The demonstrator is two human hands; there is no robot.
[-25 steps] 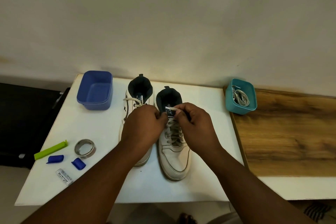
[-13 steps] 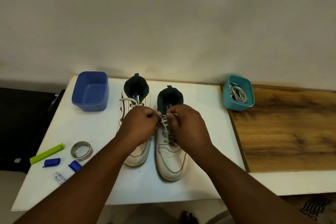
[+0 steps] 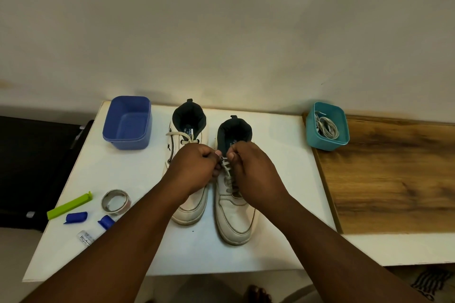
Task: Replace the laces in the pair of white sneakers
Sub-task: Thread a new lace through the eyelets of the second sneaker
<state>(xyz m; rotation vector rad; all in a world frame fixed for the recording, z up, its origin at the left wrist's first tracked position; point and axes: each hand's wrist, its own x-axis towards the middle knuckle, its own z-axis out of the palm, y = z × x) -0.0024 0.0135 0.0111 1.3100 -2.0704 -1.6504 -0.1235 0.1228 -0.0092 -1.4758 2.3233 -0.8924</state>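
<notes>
the lace (image 3: 227, 171) runs up the front of the right-hand sneaker (image 3: 235, 204), which stands toe toward the person on the white table (image 3: 278, 162), just beside the other sneaker (image 3: 188, 135). it looks like a thin, soft cord, light and limp, so it likely follows any pull and snags where it crosses an eyelet; the stiff tip or the strand right at the top eyelets seems the best place to take it. both hands meet there: the left hand (image 3: 194, 170) has its fingers curled in and pinches the lace at the top of the tongue, and the right hand (image 3: 251, 167) is curled the same way on the strand opposite. the shoe itself looks stiff enough to stay put under a gentle tug. the other sneaker keeps its lace, loose at the collar. a teal tub (image 3: 341, 140) to the right holds coiled pale laces (image 3: 326, 128); an empty blue tub (image 3: 126, 123) sits to the left.
</notes>
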